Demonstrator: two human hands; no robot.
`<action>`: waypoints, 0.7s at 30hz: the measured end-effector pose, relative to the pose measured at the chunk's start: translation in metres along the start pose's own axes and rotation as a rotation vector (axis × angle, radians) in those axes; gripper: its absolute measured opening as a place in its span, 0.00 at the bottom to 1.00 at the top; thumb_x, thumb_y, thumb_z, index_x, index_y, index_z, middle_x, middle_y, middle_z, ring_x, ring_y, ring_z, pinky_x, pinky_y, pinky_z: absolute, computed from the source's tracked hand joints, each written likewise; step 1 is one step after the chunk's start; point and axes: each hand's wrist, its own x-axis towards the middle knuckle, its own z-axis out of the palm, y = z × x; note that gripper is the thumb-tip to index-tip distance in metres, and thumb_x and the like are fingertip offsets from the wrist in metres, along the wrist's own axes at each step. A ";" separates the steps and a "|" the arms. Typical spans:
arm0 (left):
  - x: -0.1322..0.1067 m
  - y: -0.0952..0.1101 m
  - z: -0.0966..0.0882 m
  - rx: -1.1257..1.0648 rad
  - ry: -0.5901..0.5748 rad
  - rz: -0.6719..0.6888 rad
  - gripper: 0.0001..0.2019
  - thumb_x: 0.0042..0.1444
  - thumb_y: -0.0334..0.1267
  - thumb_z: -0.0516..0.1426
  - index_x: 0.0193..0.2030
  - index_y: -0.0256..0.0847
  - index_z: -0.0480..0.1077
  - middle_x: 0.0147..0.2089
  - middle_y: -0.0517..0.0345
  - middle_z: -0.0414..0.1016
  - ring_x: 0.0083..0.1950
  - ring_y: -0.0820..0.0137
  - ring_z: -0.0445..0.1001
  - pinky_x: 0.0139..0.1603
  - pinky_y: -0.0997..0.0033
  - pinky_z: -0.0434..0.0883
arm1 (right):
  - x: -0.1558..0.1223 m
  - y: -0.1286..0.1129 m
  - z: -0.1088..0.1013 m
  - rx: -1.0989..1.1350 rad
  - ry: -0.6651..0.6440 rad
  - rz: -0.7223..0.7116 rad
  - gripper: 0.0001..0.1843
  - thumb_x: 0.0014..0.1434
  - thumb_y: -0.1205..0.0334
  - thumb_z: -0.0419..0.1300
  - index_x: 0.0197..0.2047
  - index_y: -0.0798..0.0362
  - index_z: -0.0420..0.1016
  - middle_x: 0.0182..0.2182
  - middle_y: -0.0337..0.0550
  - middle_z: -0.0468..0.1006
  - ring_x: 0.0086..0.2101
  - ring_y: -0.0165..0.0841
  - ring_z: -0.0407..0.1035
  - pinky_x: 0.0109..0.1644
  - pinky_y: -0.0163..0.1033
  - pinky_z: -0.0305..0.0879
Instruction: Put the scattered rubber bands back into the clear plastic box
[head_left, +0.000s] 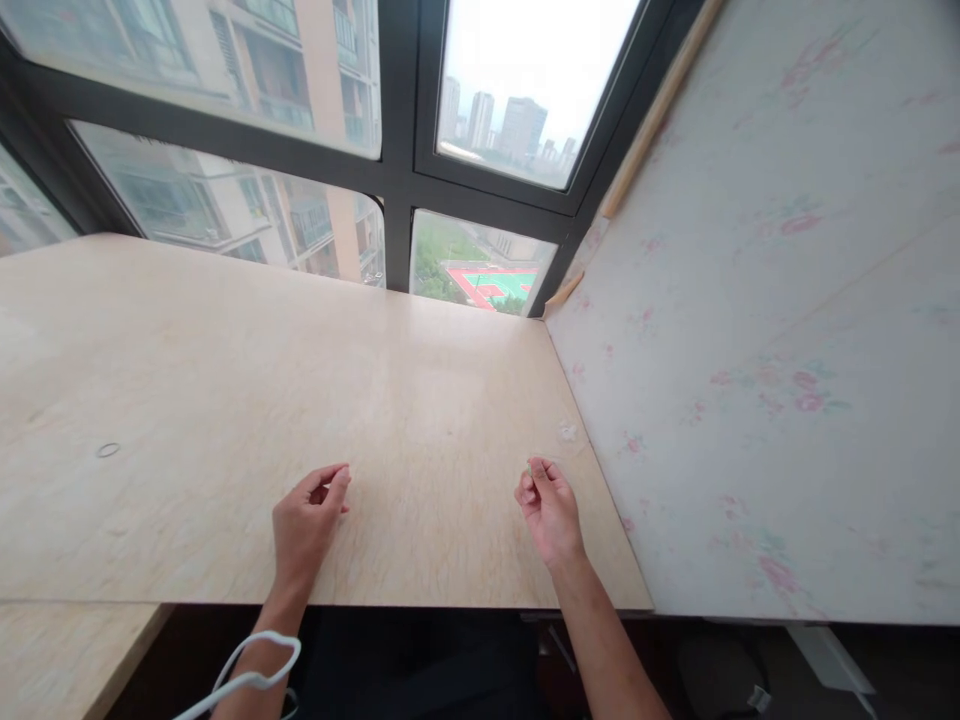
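white cord [247, 672] at wrist | hands – left [306, 522] loosely curled, right [549, 505] pinched | wooden desk [225, 400] – window [300, 120]

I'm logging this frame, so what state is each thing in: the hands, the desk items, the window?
left hand: resting on the desk, fingers loosely curled, holding nothing visible
right hand: fingers pinched on something tiny, too small to identify
desk: flat, mostly bare
small ring: lying flat, untouched
window: shut
white cable: looped by the left wrist
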 end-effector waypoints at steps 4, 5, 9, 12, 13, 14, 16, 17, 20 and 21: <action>-0.001 0.002 0.000 0.024 0.008 -0.008 0.21 0.49 0.54 0.57 0.40 0.38 0.76 0.30 0.55 0.79 0.25 0.66 0.76 0.26 0.70 0.73 | 0.001 -0.008 -0.022 0.004 0.068 -0.025 0.18 0.43 0.54 0.74 0.30 0.51 0.72 0.23 0.34 0.70 0.23 0.23 0.63 0.25 0.29 0.63; -0.001 0.002 0.000 0.028 0.008 -0.014 0.21 0.49 0.54 0.57 0.40 0.38 0.76 0.30 0.55 0.79 0.26 0.66 0.76 0.26 0.70 0.73 | 0.000 -0.009 -0.027 0.004 0.083 -0.027 0.17 0.43 0.54 0.74 0.30 0.52 0.73 0.24 0.34 0.71 0.24 0.24 0.64 0.26 0.29 0.64; -0.002 0.002 -0.001 0.039 -0.011 -0.025 0.20 0.49 0.54 0.58 0.40 0.39 0.76 0.30 0.56 0.78 0.26 0.66 0.76 0.27 0.70 0.73 | -0.002 -0.016 -0.042 -0.004 0.135 -0.028 0.18 0.40 0.58 0.76 0.32 0.52 0.74 0.26 0.36 0.74 0.26 0.26 0.68 0.29 0.31 0.69; -0.003 0.003 -0.001 0.042 -0.018 -0.020 0.20 0.48 0.54 0.58 0.39 0.39 0.76 0.28 0.57 0.77 0.26 0.66 0.75 0.27 0.70 0.74 | -0.004 -0.020 -0.049 -0.050 0.162 -0.030 0.19 0.39 0.58 0.76 0.33 0.52 0.75 0.29 0.39 0.78 0.28 0.29 0.71 0.31 0.35 0.71; -0.003 0.004 -0.001 0.043 -0.017 -0.017 0.20 0.48 0.54 0.58 0.39 0.40 0.76 0.28 0.58 0.77 0.26 0.66 0.75 0.27 0.70 0.74 | -0.004 -0.022 -0.051 -0.078 0.171 -0.038 0.19 0.39 0.57 0.76 0.33 0.52 0.75 0.29 0.40 0.78 0.29 0.30 0.72 0.32 0.35 0.71; -0.003 0.004 -0.002 0.043 -0.016 -0.017 0.20 0.48 0.54 0.58 0.39 0.40 0.76 0.28 0.58 0.77 0.26 0.66 0.75 0.27 0.70 0.74 | -0.003 -0.023 -0.054 -0.115 0.183 -0.051 0.19 0.40 0.56 0.75 0.34 0.53 0.76 0.30 0.41 0.79 0.29 0.31 0.73 0.33 0.36 0.71; -0.004 0.005 -0.002 0.044 -0.015 -0.019 0.20 0.48 0.53 0.58 0.39 0.40 0.76 0.30 0.58 0.78 0.26 0.66 0.75 0.28 0.69 0.75 | -0.002 -0.025 -0.061 -0.210 0.210 -0.092 0.19 0.42 0.53 0.74 0.35 0.54 0.77 0.32 0.45 0.80 0.31 0.34 0.75 0.31 0.36 0.69; -0.004 0.005 -0.002 0.047 -0.017 -0.022 0.19 0.48 0.53 0.58 0.39 0.40 0.76 0.30 0.59 0.78 0.26 0.66 0.76 0.29 0.69 0.75 | -0.001 -0.026 -0.065 -0.263 0.225 -0.118 0.20 0.43 0.52 0.73 0.35 0.55 0.77 0.33 0.46 0.81 0.32 0.34 0.75 0.28 0.35 0.68; -0.004 0.005 -0.002 0.063 -0.017 -0.027 0.18 0.49 0.52 0.58 0.39 0.41 0.76 0.31 0.60 0.78 0.26 0.67 0.76 0.29 0.70 0.75 | 0.004 -0.026 -0.079 -0.430 0.267 -0.192 0.21 0.46 0.49 0.71 0.37 0.56 0.79 0.32 0.47 0.81 0.27 0.32 0.71 0.22 0.32 0.60; -0.004 0.005 -0.002 0.068 -0.016 -0.026 0.18 0.49 0.52 0.58 0.39 0.41 0.76 0.31 0.60 0.78 0.26 0.68 0.76 0.30 0.70 0.74 | 0.006 -0.026 -0.083 -0.492 0.280 -0.210 0.21 0.47 0.48 0.69 0.38 0.56 0.79 0.30 0.46 0.80 0.25 0.31 0.69 0.21 0.32 0.58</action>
